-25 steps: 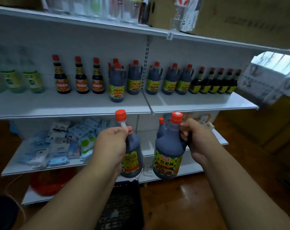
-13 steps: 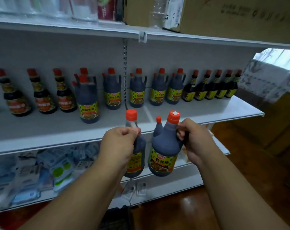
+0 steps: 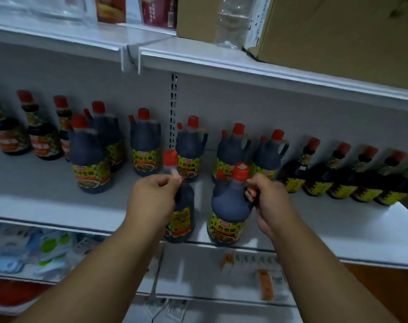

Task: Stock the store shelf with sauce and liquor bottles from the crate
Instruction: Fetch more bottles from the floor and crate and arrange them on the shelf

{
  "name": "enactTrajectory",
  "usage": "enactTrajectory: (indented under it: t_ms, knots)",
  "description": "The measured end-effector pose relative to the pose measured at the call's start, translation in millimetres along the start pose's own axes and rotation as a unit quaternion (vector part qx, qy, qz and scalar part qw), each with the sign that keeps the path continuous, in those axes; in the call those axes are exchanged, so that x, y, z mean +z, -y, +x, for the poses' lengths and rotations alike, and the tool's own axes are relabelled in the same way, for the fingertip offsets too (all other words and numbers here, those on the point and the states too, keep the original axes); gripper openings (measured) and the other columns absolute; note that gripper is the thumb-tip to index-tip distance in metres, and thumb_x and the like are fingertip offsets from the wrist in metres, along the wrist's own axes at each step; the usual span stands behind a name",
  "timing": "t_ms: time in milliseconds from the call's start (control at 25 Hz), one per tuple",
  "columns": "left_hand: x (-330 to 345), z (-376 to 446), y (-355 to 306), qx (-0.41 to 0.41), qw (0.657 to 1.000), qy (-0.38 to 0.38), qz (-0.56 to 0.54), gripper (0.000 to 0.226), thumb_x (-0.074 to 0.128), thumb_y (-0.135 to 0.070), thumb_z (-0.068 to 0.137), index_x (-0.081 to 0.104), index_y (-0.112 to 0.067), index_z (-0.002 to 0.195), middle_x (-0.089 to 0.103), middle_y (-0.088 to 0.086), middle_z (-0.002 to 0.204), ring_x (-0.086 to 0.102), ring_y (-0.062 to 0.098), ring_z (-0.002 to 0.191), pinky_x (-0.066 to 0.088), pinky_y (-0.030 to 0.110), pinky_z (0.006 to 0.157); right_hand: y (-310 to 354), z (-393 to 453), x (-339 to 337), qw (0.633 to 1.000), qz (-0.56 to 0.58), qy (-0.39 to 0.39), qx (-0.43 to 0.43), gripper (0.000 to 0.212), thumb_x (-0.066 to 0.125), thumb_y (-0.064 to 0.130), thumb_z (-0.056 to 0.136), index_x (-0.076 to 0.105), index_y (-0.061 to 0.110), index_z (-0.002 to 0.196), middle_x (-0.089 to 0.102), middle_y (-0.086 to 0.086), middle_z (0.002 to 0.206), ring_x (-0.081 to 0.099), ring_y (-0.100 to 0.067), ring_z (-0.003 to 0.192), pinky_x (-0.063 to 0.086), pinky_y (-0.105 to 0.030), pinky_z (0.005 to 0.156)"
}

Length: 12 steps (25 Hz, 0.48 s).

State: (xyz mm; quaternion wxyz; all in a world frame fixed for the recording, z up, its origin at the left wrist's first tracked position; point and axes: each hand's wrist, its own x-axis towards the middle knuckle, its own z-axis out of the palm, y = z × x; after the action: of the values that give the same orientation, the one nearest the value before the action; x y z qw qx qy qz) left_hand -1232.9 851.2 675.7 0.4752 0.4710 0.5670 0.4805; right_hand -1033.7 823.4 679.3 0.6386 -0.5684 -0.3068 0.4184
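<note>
Free room: bare front strip of the white metal shelf (image 3: 46, 201) ahead of me.
Obstacles: dark red-capped sauce bottles (image 3: 189, 148) lining the back.

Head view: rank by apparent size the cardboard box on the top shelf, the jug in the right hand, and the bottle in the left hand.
1. Cardboard box, largest by far, though cut off by the frame.
2. Handled soy sauce jug in the right hand.
3. Sauce bottle in the left hand; partly hidden, but visibly slimmer at similar nearness.

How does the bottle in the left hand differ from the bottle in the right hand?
The left-hand bottle is slimmer; the right-hand bottle is wider and has a side handle. The left hand grips its bottle round the neck; the right hand holds its bottle by the handle. Both hold dark sauce and have red caps and yellow labels.
</note>
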Motion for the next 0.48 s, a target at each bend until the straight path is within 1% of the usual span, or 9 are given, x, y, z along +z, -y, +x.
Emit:
enactTrajectory:
  t_ms: [80, 120, 200, 240, 320, 360, 400, 480]
  knots:
    - [21, 14, -1, 0.016, 1.0, -0.018, 0.013, 0.027, 0.065, -0.036, 0.089, 0.073, -0.016, 0.073, 0.071, 0.02, 0.08, 0.066, 0.023, 0.077, 0.055, 0.047, 0.075, 2, 31, -7, 1.0, -0.004, -0.001, 0.018, 0.054, 0.049, -0.004, 0.082, 0.03, 0.023, 0.038, 0.026, 0.001, 0.042, 0.024, -0.013, 0.047, 0.019, -0.034, 0.057]
    - [28, 18, -2, 0.021, 0.999, -0.024, 0.02, 0.029, 0.066, -0.036, 0.088, 0.072, -0.016, 0.069, 0.071, 0.021, 0.081, 0.067, 0.024, 0.076, 0.055, 0.049, 0.076, 2, 42, -8, 1.0, -0.013, 0.0, 0.026, 0.056, 0.049, -0.004, 0.081, 0.029, 0.025, 0.037, 0.024, 0.002, 0.042, 0.022, -0.013, 0.048, 0.016, -0.035, 0.058]
    - [42, 28, -5, 0.016, 0.999, -0.045, 0.023, 0.031, 0.068, -0.034, 0.089, 0.07, -0.026, 0.059, 0.073, 0.016, 0.083, 0.069, 0.026, 0.081, 0.055, 0.05, 0.081, 0, 62, -13, 0.999, -0.021, 0.007, 0.031, 0.056, 0.049, -0.003, 0.078, 0.028, 0.024, 0.035, 0.023, 0.004, 0.041, 0.02, -0.012, 0.048, 0.013, -0.037, 0.06]
    - [46, 34, -5, 0.021, 0.998, -0.053, 0.024, 0.031, 0.069, -0.034, 0.089, 0.07, -0.03, 0.058, 0.073, 0.015, 0.083, 0.07, 0.026, 0.082, 0.055, 0.051, 0.082, -3, 69, -15, 0.999, -0.024, 0.014, 0.028, 0.054, 0.049, -0.002, 0.077, 0.027, 0.024, 0.035, 0.023, 0.005, 0.041, 0.02, -0.011, 0.047, 0.012, -0.038, 0.061]
    - [54, 44, -2, 0.051, 0.996, -0.051, 0.057, 0.026, 0.071, -0.035, 0.086, 0.072, -0.033, 0.061, 0.072, 0.014, 0.08, 0.07, 0.028, 0.081, 0.056, 0.051, 0.08, -4, 81, -18, 0.998, -0.041, 0.041, 0.011, 0.049, 0.051, 0.002, 0.074, 0.026, 0.024, 0.038, 0.023, 0.004, 0.044, 0.02, -0.01, 0.048, 0.012, -0.041, 0.063]
    - [56, 47, 1, 0.065, 0.994, -0.041, 0.082, 0.021, 0.072, -0.035, 0.085, 0.072, -0.03, 0.065, 0.072, 0.014, 0.078, 0.069, 0.029, 0.08, 0.056, 0.05, 0.078, -3, 86, -19, 0.997, -0.058, 0.054, -0.001, 0.046, 0.052, 0.005, 0.074, 0.027, 0.024, 0.041, 0.023, 0.004, 0.045, 0.021, -0.011, 0.049, 0.012, -0.041, 0.062]
    - [58, 48, 4, 0.076, 0.991, -0.032, 0.105, 0.016, 0.073, -0.035, 0.084, 0.072, -0.027, 0.071, 0.071, 0.014, 0.076, 0.069, 0.028, 0.079, 0.055, 0.048, 0.076, -2, 89, -20, 0.994, -0.09, 0.061, -0.014, 0.042, 0.052, 0.009, 0.075, 0.028, 0.024, 0.043, 0.026, 0.004, 0.046, 0.023, -0.011, 0.049, 0.014, -0.039, 0.06]
    - [56, 47, 8, 0.094, 0.989, -0.017, 0.113, 0.005, 0.074, -0.037, 0.083, 0.07, -0.033, 0.082, 0.071, 0.01, 0.076, 0.068, 0.023, 0.076, 0.056, 0.046, 0.076, -9, 86, -23, 0.985, -0.161, 0.035, -0.059, 0.027, 0.051, 0.021, 0.077, 0.038, 0.023, 0.053, 0.039, 0.006, 0.052, 0.034, -0.01, 0.052, 0.023, -0.032, 0.058]
